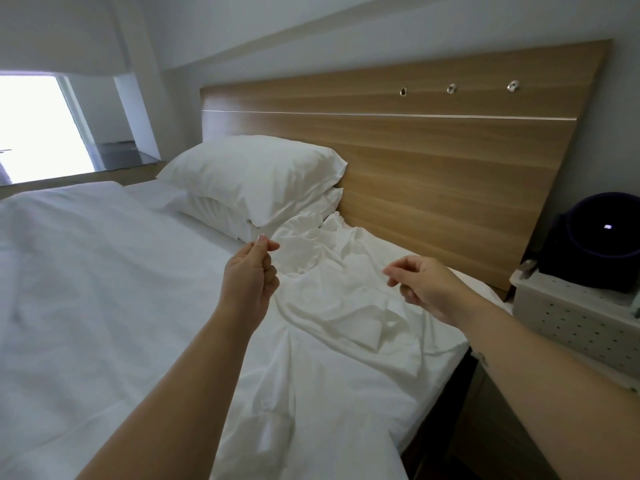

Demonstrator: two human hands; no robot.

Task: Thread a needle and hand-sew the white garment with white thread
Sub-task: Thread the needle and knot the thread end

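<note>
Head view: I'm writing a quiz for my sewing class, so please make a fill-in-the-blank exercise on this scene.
The white garment lies crumpled on the ____.
Two white ____ are stacked beside the headboard.
The headboard bears ____ metal fittings.
Missing: bed; pillows; three.

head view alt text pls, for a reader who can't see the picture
A person's left hand and right hand are raised apart over a crumpled white button-front garment on a white-sheeted bed, each with fingertips pinched together; no needle or thread can be made out. Two stacked white pillows lie against a wooden headboard.
</note>
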